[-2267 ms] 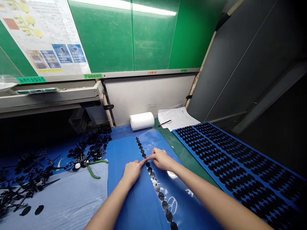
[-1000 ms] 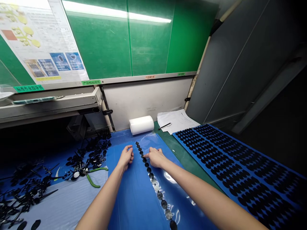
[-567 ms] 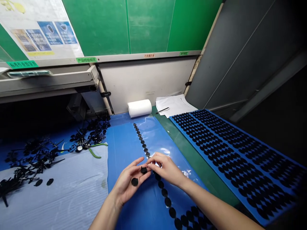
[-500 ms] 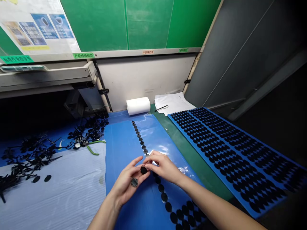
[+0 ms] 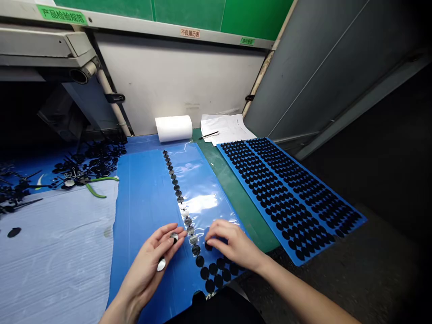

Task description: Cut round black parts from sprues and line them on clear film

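Note:
My left hand lies palm up over a blue plastic sheet, its fingers loosely curled. Two small round discs rest on its palm and fingertips. My right hand is palm down, its fingertips pinching a black disc against the sheet. A long row of black discs runs down the sheet's middle under clear film and widens into a cluster by the near edge, just below my right hand.
A blue tray filled with rows of black discs lies to the right. Green-handled cutters and black plastic sprue scraps lie at the left. A white roll and papers stand at the back. Pale sheeting covers the near left.
Both hands have drawn back toward the near edge. My right hand has left the left palm and come down on the sheet by the disc cluster. The view has tilted downward.

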A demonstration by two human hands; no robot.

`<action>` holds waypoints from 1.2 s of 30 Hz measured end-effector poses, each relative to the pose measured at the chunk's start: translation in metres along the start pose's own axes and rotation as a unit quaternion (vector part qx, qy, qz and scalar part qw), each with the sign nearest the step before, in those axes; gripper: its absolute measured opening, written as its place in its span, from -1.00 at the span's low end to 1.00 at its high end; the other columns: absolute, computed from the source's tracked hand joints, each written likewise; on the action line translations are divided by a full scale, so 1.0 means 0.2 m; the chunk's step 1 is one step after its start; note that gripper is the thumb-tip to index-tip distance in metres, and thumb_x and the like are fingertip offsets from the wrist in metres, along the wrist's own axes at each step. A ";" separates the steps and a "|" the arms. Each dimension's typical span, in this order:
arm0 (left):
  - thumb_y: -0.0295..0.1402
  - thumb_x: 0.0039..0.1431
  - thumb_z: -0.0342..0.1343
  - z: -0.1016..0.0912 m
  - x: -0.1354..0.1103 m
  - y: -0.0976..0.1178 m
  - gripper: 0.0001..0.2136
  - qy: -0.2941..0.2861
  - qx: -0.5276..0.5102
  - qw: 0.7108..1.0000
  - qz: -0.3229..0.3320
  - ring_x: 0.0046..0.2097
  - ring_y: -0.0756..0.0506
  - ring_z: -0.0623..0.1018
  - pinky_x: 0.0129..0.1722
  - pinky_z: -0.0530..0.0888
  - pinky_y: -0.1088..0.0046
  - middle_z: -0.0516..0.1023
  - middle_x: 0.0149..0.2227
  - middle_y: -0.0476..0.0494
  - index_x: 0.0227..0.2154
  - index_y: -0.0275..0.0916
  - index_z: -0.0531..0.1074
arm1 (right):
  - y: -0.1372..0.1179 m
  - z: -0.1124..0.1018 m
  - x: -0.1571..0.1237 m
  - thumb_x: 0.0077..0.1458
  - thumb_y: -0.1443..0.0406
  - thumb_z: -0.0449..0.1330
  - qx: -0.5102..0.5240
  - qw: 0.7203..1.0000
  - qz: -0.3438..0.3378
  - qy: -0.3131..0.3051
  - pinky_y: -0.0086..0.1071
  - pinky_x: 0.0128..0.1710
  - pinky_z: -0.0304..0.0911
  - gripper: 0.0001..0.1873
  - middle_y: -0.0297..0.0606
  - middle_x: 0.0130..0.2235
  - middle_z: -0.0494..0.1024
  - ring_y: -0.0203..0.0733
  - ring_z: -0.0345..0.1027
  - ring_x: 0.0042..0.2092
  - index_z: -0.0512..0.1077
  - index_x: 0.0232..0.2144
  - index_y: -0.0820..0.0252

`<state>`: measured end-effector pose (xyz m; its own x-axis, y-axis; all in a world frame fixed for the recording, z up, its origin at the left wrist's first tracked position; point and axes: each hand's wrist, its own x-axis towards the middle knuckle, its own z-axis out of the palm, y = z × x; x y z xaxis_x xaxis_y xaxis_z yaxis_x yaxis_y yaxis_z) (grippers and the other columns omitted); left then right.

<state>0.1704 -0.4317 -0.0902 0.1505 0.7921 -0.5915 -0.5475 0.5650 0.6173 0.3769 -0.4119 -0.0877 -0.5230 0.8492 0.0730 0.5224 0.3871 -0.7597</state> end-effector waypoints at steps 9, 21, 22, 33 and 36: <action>-0.58 -0.08 0.12 -0.10 -0.11 -0.13 -0.87 0.081 0.020 0.996 0.009 -0.08 -0.14 0.41 -0.09 0.39 0.49 0.47 -0.22 -0.23 -0.42 -0.33 0.34 | 0.06 0.12 -0.10 0.12 0.36 0.03 -0.160 0.984 -0.023 -0.069 -0.35 -0.25 0.10 -0.91 -0.28 -0.33 0.36 -0.19 0.19 -0.24 0.34 -0.35 0.15; -0.28 0.01 0.05 -0.03 -0.13 -0.25 -0.71 0.031 0.196 0.980 0.005 -0.57 0.09 0.38 -0.51 0.35 0.62 0.45 -0.54 -0.05 -0.20 -0.31 0.32 | 0.06 0.13 -0.09 0.11 0.37 0.03 -0.191 0.978 -0.026 -0.077 -0.36 -0.29 0.10 -0.92 -0.26 -0.33 0.32 -0.18 0.17 -0.26 0.32 -0.35 0.17; -0.25 0.04 0.01 -0.03 -0.13 -0.26 -0.70 0.026 0.223 0.975 0.008 -0.63 0.11 0.31 -0.60 0.30 0.64 0.40 -0.60 0.01 -0.17 -0.29 0.30 | 0.06 0.13 -0.09 0.11 0.38 0.03 -0.193 0.978 -0.025 -0.075 -0.35 -0.29 0.10 -0.92 -0.25 -0.32 0.32 -0.18 0.17 -0.26 0.31 -0.34 0.17; -0.24 0.08 -0.07 0.05 -0.14 -0.32 -0.82 -0.072 0.345 0.936 0.017 -0.69 0.13 0.20 -0.75 0.10 0.63 0.25 -0.61 0.10 -0.38 -0.26 0.21 | -0.05 0.07 -0.12 0.09 0.42 0.08 0.052 0.996 -0.019 -0.075 -0.47 -0.23 0.15 -0.86 -0.32 -0.29 0.37 -0.29 0.24 -0.23 0.37 -0.28 0.15; -0.25 0.12 -0.14 0.06 -0.14 -0.34 -0.82 -0.070 0.369 0.926 0.045 -0.70 0.11 0.20 -0.72 0.15 0.60 0.25 -0.66 0.10 -0.36 -0.27 0.21 | -0.06 0.09 -0.15 0.04 0.39 0.15 0.101 0.991 0.000 -0.083 -0.51 -0.30 0.17 -0.87 -0.32 -0.31 0.39 -0.32 0.27 -0.28 0.41 -0.30 0.17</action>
<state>0.2131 -0.4894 -0.1088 0.2652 0.8367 -0.4792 0.1398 0.4584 0.8777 0.3749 -0.4475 -0.0928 -0.6357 0.7716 -0.0223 0.3856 0.2924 -0.8751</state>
